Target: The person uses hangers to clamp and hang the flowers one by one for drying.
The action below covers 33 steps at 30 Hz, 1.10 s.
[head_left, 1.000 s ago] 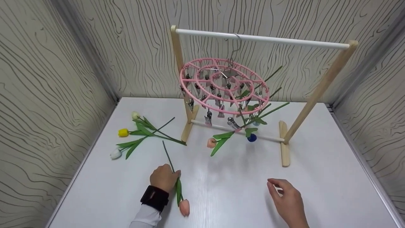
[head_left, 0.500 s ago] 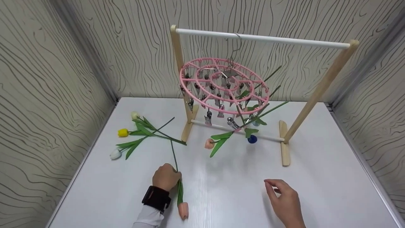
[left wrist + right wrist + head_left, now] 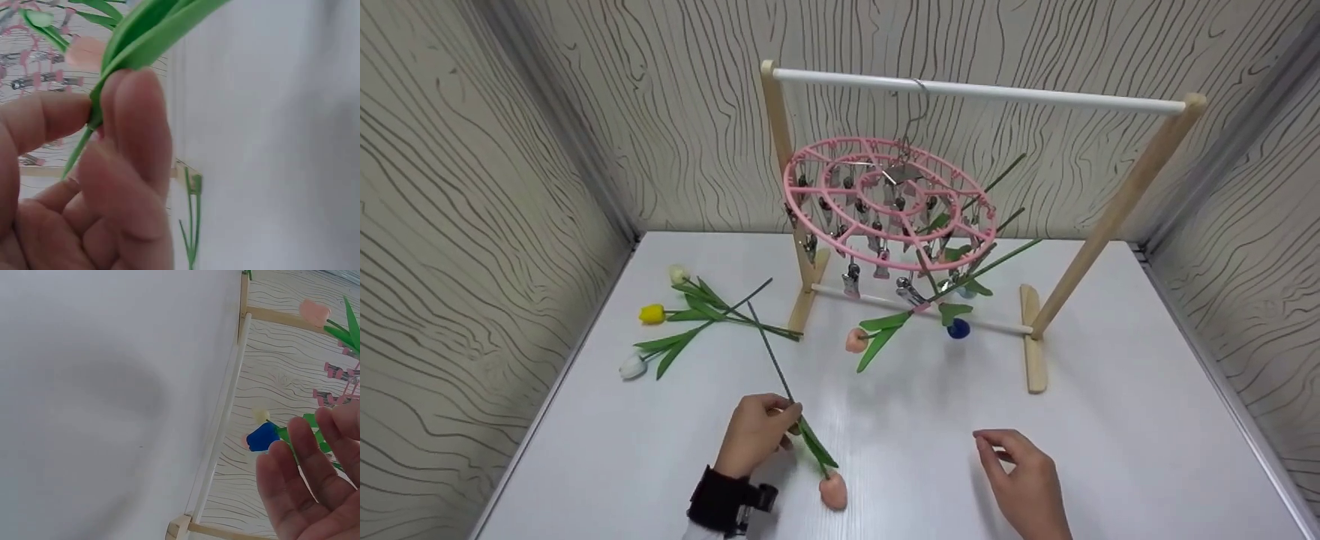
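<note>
My left hand [image 3: 761, 435] pinches the stem of an artificial peach tulip [image 3: 833, 492] between thumb and fingers, over the front of the table. Its bloom points toward me and its stem runs back to the left. In the left wrist view the tulip's leaves [image 3: 140, 50] rise above the pinching fingertips. My right hand [image 3: 1024, 480] hovers at the front right, fingers loosely bent and holding nothing. Ahead, a round pink clip hanger [image 3: 808, 190] hangs tilted, with several tulips clipped on its right side, among them a peach tulip [image 3: 856, 340] and a blue tulip [image 3: 958, 328].
The hanger hooks over the white rod [image 3: 1035, 95] of a wooden-legged rack. At left on the white table [image 3: 915, 465] lie a yellow tulip [image 3: 652, 313], a white tulip [image 3: 632, 367] and a cream tulip [image 3: 679, 275], stems crossing. Patterned walls enclose the back and sides.
My left hand has turned and shifted slightly right with the peach tulip; the bloom has swung right and the stem end now reaches the lying stems in view. The right hand has drifted slightly left.
</note>
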Tool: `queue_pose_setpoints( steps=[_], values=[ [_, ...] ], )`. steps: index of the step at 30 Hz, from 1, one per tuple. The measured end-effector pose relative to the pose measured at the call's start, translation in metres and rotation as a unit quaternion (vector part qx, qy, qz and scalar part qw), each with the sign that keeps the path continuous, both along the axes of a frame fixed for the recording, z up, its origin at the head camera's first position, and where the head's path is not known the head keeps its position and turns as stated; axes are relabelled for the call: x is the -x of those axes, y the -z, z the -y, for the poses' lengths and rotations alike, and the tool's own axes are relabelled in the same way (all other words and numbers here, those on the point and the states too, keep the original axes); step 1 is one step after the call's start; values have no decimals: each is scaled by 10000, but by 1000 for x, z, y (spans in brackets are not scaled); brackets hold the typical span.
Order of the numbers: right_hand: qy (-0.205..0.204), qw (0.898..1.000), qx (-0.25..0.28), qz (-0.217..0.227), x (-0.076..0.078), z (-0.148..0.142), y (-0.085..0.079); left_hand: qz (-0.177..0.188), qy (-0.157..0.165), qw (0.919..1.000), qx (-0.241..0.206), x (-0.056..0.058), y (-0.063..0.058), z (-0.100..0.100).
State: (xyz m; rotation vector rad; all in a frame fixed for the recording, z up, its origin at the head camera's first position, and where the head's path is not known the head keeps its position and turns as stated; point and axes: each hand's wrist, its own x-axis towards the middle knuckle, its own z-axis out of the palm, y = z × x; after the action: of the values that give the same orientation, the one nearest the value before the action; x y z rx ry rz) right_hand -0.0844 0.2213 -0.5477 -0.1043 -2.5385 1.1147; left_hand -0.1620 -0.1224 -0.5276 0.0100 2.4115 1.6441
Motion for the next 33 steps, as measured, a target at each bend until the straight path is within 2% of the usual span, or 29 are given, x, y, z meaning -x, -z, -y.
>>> queue_pose_setpoints(
  steps=[7,14,18,23,30,33],
  values=[
    [-303,9993,116,-181,-7,15,-8,-665,260,9974,53,-16,-26,-19],
    [-721,9963,22,-467,-12,31,-24,-1328,689,9887,-137,-32,-49,-45],
    [-923,9939,45,-609,-15,39,-35,-1587,949,9827,-146,-39,-56,-61],
    [-1088,9908,44,-798,-16,48,-45,-1803,1257,9753,-205,-42,-62,-77],
    [-1257,9876,112,-932,-14,52,-49,-2275,1593,9605,-176,-42,-68,-94],
    [-1360,9843,98,-1119,-12,52,-49,-2457,1720,9539,-107,-42,-71,-100]
  ],
)
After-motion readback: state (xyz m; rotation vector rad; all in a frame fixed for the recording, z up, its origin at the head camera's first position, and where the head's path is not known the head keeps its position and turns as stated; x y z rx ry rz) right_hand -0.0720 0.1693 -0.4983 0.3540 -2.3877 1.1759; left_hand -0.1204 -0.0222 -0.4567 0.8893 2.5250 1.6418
